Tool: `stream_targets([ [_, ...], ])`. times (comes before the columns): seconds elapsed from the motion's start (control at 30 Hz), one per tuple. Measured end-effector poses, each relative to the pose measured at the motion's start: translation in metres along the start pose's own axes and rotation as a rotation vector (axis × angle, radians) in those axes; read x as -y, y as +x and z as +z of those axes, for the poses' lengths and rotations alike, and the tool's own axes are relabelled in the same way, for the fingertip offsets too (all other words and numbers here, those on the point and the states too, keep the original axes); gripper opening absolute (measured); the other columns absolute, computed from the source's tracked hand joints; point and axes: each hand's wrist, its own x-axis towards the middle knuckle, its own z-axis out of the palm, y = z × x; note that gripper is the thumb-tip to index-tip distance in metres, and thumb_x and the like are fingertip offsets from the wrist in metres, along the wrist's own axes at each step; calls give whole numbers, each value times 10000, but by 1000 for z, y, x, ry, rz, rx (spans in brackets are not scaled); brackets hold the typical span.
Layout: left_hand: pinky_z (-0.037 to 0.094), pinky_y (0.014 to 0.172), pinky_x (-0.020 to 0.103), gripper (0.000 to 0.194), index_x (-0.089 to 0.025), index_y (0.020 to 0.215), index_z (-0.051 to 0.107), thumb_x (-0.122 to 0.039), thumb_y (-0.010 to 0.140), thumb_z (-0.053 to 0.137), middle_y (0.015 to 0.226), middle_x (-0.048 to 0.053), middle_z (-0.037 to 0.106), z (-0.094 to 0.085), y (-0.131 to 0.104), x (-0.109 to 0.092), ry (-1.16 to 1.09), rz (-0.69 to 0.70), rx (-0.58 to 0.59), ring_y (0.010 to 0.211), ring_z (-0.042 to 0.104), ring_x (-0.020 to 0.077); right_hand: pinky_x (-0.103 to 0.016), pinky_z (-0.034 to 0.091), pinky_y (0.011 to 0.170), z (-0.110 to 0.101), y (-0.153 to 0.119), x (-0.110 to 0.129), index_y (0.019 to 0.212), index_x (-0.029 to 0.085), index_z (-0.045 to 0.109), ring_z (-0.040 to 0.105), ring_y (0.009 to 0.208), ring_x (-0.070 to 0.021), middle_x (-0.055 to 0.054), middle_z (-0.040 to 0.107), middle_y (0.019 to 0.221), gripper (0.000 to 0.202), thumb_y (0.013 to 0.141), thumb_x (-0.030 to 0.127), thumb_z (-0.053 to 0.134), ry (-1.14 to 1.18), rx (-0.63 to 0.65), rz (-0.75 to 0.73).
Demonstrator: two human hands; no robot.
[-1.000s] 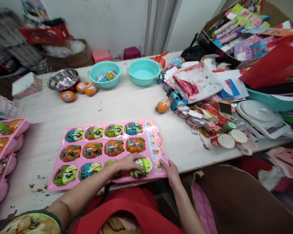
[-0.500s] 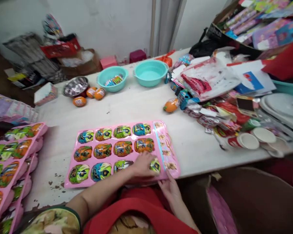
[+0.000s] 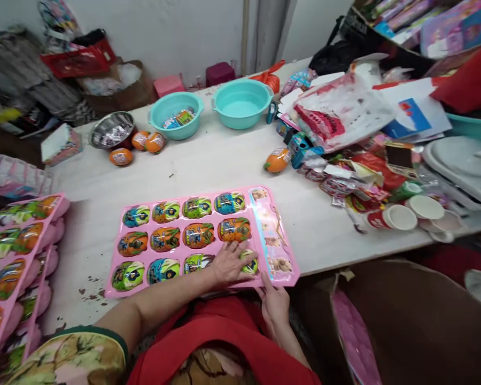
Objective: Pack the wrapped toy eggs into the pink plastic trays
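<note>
A pink tray (image 3: 176, 257) of colourful wrapped eggs lies on the white table near my body, with a printed strip at its right end. My left hand (image 3: 231, 263) lies on the tray's front right part, fingers spread over and beside the green egg (image 3: 248, 263) there. At the front edge, my right hand (image 3: 271, 295) pinches the tray's rim, its thumb on top and its other fingers partly hidden below.
Stacked filled trays (image 3: 20, 256) stand at the left. Farther back are a metal bowl (image 3: 124, 120), two turquoise basins (image 3: 242, 120) and loose orange eggs (image 3: 121, 156). Bags, wrappers and paper cups (image 3: 401, 217) crowd the table's right side.
The whole view has shifted, so the table's objects appear higher. My left hand's fingers have spread flatter near the green egg, and my right hand has closed more on the tray's front rim.
</note>
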Motion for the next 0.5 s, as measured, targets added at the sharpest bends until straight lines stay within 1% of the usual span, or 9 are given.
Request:
stream_targets([
  [0.07, 285, 1026, 486, 765, -337, 1476, 314, -755, 837, 307, 1489, 116, 367, -3, 3, -9, -14, 45, -31, 1277, 378, 332, -275, 580, 562, -1, 3, 0, 754, 119, 656, 638, 647, -165, -30, 695, 735, 520, 361, 348, 909, -15, 12, -11],
  [0.17, 191, 1103, 529, 763, -329, 1508, 220, -733, 863, 262, 1530, 102, 315, -8, 15, -24, -57, 165, -45, 1393, 248, 332, -231, 553, 535, -2, 7, -1, 706, 121, 637, 609, 593, -134, -17, 680, 692, 476, 343, 289, 897, -23, 50, -77],
  [0.2, 170, 1111, 549, 750, -335, 1509, 215, -723, 870, 266, 1538, 98, 302, -9, 19, -28, -72, 178, -42, 1411, 216, 343, -232, 553, 539, -3, 8, -1, 716, 125, 635, 613, 599, -137, -18, 683, 702, 474, 349, 283, 890, -34, 53, -91],
  [0.3, 151, 1112, 590, 751, -336, 1500, 250, -716, 859, 341, 1550, 110, 276, -10, 25, -36, -109, 146, -38, 1428, 172, 383, -248, 563, 549, -9, 8, 2, 764, 139, 627, 631, 619, -154, -17, 684, 722, 483, 382, 302, 874, -81, 37, -83],
  [0.37, 163, 1118, 586, 746, -323, 1493, 279, -701, 858, 384, 1560, 101, 257, -9, 26, -39, -137, 160, -42, 1439, 143, 378, -229, 552, 528, -11, 6, 5, 743, 146, 607, 611, 574, -137, 5, 662, 670, 472, 390, 312, 872, -103, 21, -70],
  [0.43, 188, 1131, 552, 736, -294, 1491, 288, -679, 872, 388, 1564, 74, 260, -10, 23, -37, -188, 186, -63, 1450, 136, 335, -209, 543, 525, -10, 2, 8, 739, 150, 596, 594, 556, -117, 21, 649, 662, 475, 390, 308, 878, -114, 19, -43],
  [0.5, 208, 1147, 505, 743, -248, 1488, 296, -668, 880, 384, 1545, 67, 309, -12, 13, -25, -254, 152, -150, 1448, 167, 288, -228, 564, 569, -3, -6, 9, 844, 167, 611, 627, 656, -131, 11, 678, 800, 537, 404, 307, 885, -133, 9, -38],
])
